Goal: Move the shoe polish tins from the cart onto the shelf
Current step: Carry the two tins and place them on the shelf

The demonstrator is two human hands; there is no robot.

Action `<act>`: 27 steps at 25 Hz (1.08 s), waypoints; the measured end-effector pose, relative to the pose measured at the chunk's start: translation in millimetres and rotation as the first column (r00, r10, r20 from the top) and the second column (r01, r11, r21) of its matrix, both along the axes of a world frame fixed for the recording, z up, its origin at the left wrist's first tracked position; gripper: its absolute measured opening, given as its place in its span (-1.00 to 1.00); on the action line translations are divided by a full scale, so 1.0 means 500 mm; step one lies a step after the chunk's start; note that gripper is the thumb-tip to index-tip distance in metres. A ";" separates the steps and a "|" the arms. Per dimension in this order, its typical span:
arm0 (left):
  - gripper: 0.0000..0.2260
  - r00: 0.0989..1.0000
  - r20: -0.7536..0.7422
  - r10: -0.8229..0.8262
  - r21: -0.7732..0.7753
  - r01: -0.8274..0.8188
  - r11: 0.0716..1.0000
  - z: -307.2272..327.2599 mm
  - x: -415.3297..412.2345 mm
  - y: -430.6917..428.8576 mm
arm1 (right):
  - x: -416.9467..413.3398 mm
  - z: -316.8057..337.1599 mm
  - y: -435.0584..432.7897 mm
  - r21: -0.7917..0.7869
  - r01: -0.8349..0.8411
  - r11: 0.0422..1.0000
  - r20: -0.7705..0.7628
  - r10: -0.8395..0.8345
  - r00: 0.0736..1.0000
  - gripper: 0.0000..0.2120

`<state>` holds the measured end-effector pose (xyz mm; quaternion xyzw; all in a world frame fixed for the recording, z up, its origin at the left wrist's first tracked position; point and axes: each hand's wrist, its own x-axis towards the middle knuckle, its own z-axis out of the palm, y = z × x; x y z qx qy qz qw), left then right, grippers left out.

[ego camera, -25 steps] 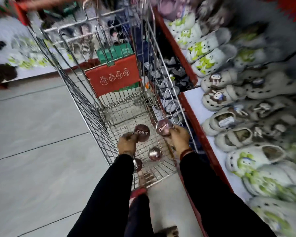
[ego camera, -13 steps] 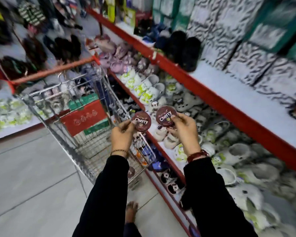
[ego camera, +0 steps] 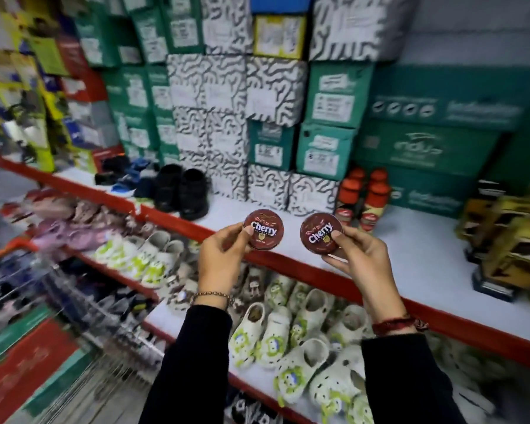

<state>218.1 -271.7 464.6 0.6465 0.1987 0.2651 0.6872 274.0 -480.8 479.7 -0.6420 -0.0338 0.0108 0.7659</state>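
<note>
- Shoe polish tins: there are two, round and dark red-brown with "Cherry" in white on the lids, and both are held up in the air in front of the shelf (ego camera: 410, 240), not resting on it.
- The cart (ego camera: 52, 301) sits at the lower left, blurred, its wire side and red panel just visible.
- The left hand (ego camera: 221, 258) pinches the left tin (ego camera: 263, 229) by its rim, thumb on the lid face and fingers behind, lid turned toward the camera. A beaded bracelet (ego camera: 211, 296) sits at the wrist above a black sleeve.
- The right tin (ego camera: 321, 238) hangs just beside the left one, apart from it and slightly tilted.
- The right hand (ego camera: 361, 258) grips the right tin from its right edge, thumb across the lid. A red thread band (ego camera: 395, 324) circles that wrist.
- Behind the tins, black shoes (ego camera: 181, 191) stand on the white shelf surface at left, patterned and green shoe boxes (ego camera: 270, 96) are stacked at the back, and red-capped bottles (ego camera: 364, 197) stand near the right tin.
- On the lower tier, white clogs (ego camera: 288, 338) with green trim lie in rows.
</note>
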 end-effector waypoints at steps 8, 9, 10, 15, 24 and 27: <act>-0.75 0.938 -0.200 -0.284 0.299 0.334 0.894 0.007 0.198 -0.258 | 0.067 -0.028 -0.254 -0.020 0.339 0.941 -0.102 -0.339 0.935 -0.65; -0.75 0.920 -0.251 -0.301 0.326 0.373 0.869 0.002 0.213 -0.281 | 0.076 -0.036 -0.268 -0.018 0.355 0.935 -0.121 -0.354 0.927 -0.65; -0.74 0.904 -0.300 -0.304 0.358 0.402 0.843 -0.003 0.228 -0.302 | 0.085 -0.043 -0.280 -0.027 0.369 0.929 -0.136 -0.369 0.919 -0.65; -0.73 0.870 -0.417 -0.265 0.419 0.442 0.793 -0.025 0.276 -0.345 | 0.135 -0.080 -0.302 -0.288 0.412 0.864 -0.133 -0.462 0.877 -0.69; -0.75 0.871 -0.476 -0.118 0.590 0.416 0.692 -0.022 0.299 -0.363 | 0.143 -0.072 -0.290 -0.814 0.477 0.330 0.259 -0.528 0.809 -0.66; -0.76 0.888 -0.447 -0.111 0.621 0.397 0.676 -0.021 0.285 -0.364 | 0.136 -0.068 -0.279 -0.807 0.501 0.313 0.335 -0.455 0.825 -0.67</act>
